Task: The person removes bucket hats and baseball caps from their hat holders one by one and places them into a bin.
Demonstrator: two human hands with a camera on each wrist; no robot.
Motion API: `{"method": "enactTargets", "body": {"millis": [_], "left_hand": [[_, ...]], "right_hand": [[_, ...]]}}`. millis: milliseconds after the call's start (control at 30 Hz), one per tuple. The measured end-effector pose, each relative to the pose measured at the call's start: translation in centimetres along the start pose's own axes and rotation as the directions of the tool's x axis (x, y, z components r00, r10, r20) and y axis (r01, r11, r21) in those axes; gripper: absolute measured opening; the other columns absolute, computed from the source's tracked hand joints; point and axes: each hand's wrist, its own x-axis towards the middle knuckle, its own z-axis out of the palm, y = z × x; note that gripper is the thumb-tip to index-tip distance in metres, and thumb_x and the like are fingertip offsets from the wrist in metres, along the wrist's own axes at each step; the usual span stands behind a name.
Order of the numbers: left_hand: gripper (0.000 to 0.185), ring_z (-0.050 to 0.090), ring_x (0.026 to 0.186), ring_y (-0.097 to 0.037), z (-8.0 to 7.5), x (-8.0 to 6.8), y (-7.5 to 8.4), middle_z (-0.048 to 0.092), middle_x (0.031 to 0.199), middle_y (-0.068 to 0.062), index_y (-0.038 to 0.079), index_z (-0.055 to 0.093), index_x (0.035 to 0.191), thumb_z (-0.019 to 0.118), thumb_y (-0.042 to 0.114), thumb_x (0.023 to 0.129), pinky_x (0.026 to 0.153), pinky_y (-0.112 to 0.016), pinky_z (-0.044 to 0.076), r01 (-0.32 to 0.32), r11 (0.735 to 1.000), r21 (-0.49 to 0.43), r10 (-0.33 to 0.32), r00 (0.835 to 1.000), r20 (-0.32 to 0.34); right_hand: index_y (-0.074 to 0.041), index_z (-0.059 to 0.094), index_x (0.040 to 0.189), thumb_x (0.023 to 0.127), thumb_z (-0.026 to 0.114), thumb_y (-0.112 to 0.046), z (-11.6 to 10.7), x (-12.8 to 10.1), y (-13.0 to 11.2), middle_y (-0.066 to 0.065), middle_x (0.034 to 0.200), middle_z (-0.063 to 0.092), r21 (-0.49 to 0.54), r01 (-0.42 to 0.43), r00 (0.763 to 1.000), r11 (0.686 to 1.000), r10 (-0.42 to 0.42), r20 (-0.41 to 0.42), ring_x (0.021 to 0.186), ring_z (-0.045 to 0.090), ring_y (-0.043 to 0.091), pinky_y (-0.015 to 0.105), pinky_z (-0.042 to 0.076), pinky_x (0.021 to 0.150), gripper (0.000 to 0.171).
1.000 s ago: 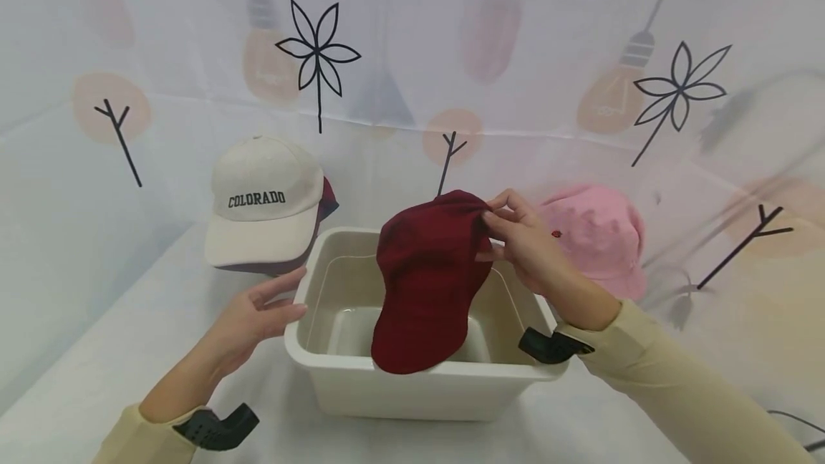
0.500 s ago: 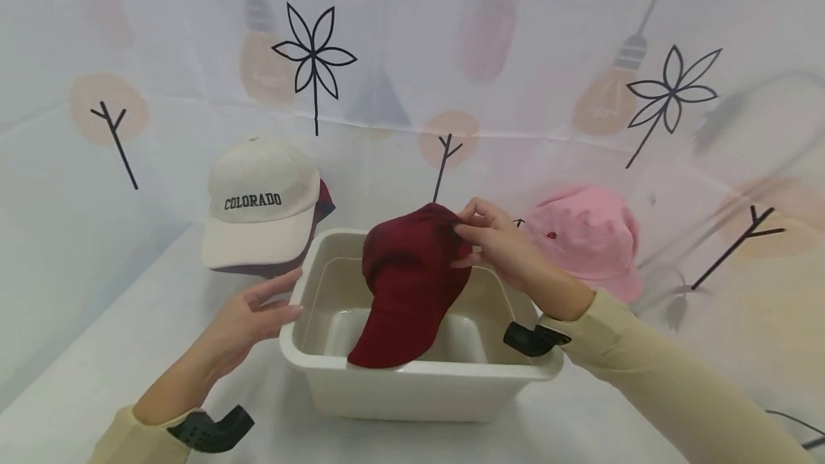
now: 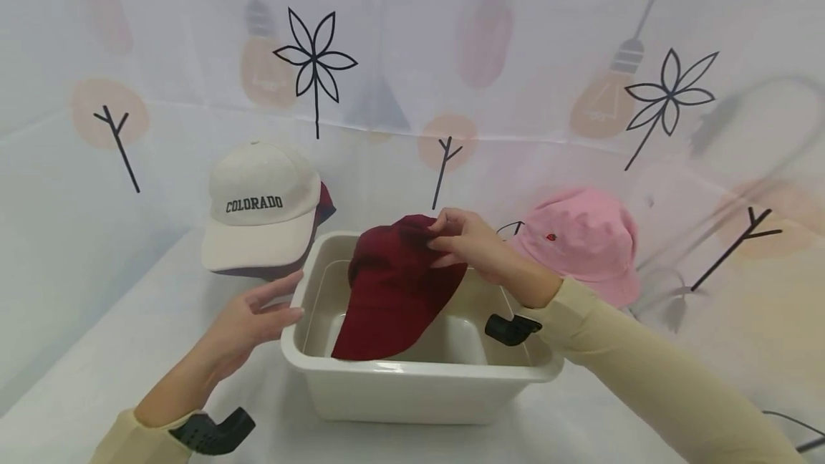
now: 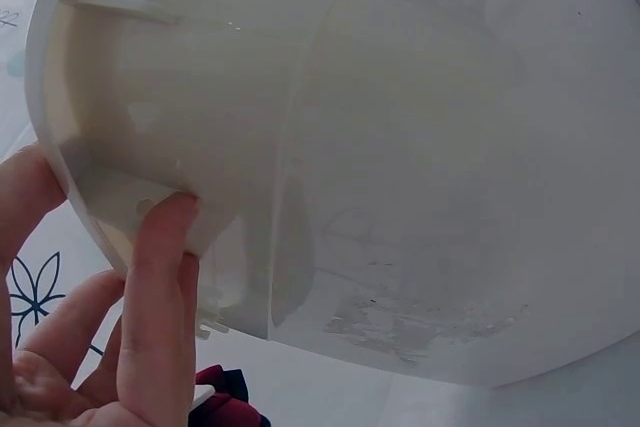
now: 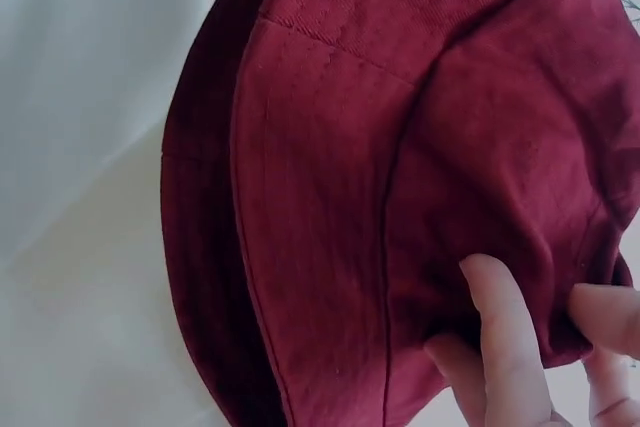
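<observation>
A dark red bucket hat [image 3: 393, 292] hangs brim-down inside and over the cream plastic tub [image 3: 419, 371]. My right hand [image 3: 477, 245] pinches the cloth of its crown at the top. Up close in the right wrist view, the fingertips [image 5: 490, 287] press into the hat's folds [image 5: 490, 187] and the brim spreads to the left. At the tub's left side my left hand [image 3: 248, 324] touches the outside of the rim with extended fingers. From below, the left wrist view has these fingers [image 4: 160, 297] against the tub wall [image 4: 240, 147] under the rim.
Behind the tub on the left sits a cream baseball cap [image 3: 264, 192] lettered COLORADO, with a dark red hat [image 3: 324, 205] partly hidden behind it. A pink bucket hat [image 3: 583, 238] lies to the right. A patterned cloth backdrop [image 3: 387, 41] rises behind; a thin cable [image 3: 795, 421] lies at lower right.
My right hand has moved left and down with the dark red bucket hat, lowering it further into the tub. The left hand stays at the rim.
</observation>
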Motion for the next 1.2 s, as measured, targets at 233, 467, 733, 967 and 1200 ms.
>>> {"method": "enactTargets", "body": {"millis": [233, 467, 733, 967, 1200], "left_hand": [[0.07, 0.037, 0.128, -0.038, 0.1, 0.0, 0.3, 0.03, 0.147, -0.019, 0.009, 0.031, 0.146, 0.066, 0.022, 0.087, 0.093, -0.049, 0.043, 0.015, 1.0, 0.015, -0.015, 1.0, -0.002], [0.07, 0.037, 0.128, -0.038, 0.2, -0.1, 0.2, 0.031, 0.146, -0.02, 0.009, 0.031, 0.146, 0.066, 0.023, 0.087, 0.094, -0.05, 0.042, 0.017, 1.0, 0.009, -0.017, 1.0, -0.002], [0.07, 0.037, 0.128, -0.037, 0.2, 0.0, 0.2, 0.031, 0.147, -0.017, 0.01, 0.031, 0.146, 0.066, 0.023, 0.087, 0.093, -0.05, 0.042, 0.011, 1.0, 0.026, -0.011, 1.0, -0.006], [0.069, 0.039, 0.127, -0.037, 0.3, 0.1, 0.2, 0.032, 0.146, -0.017, 0.008, 0.033, 0.145, 0.067, 0.022, 0.086, 0.092, -0.048, 0.044, 0.013, 1.0, 0.009, -0.013, 1.0, -0.018], [0.069, 0.039, 0.127, -0.037, 0.2, 0.1, 0.2, 0.034, 0.145, -0.017, 0.009, 0.034, 0.145, 0.067, 0.022, 0.086, 0.093, -0.048, 0.043, 0.016, 1.0, 0.0, -0.016, 1.0, -0.016]], "right_hand": [[0.005, 0.055, 0.088, 0.085, 0.058, 0.007, 1.1, 0.7, 1.4, 0.016, 0.1, 0.059, -0.189, -0.065, 0.987, 0.98, 0.091, 0.133, 0.084, 0.061, 0.022, 0.039, 0.055, 0.071, 0.005], [0.002, 0.059, 0.099, 0.087, 0.059, 0.002, 2.1, 1.5, 2.8, 0.015, 0.101, 0.061, -0.348, -0.118, 0.96, 0.93, 0.196, 0.198, 0.089, 0.06, 0.024, 0.037, 0.056, 0.069, 0.012], [-0.016, 0.044, 0.136, 0.084, 0.064, -0.001, 2.8, 3.1, 4.2, 0.018, 0.125, 0.049, -0.505, -0.145, 0.919, 0.851, 0.304, 0.249, 0.103, 0.056, 0.028, 0.04, 0.055, 0.064, 0.058], [-0.022, 0.04, 0.141, 0.084, 0.066, -0.011, 4.4, 3.8, 6.2, 0.007, 0.143, 0.033, -0.677, -0.188, 0.822, 0.712, 0.491, 0.289, 0.108, 0.051, 0.03, 0.043, 0.055, 0.062, 0.064], [-0.019, 0.041, 0.14, 0.085, 0.065, -0.017, 4.1, 4.4, 6.2, 0.009, 0.13, 0.046, -0.691, -0.202, 0.764, 0.694, 0.553, 0.333, 0.093, 0.056, 0.034, 0.047, 0.054, 0.064, 0.06]]}}
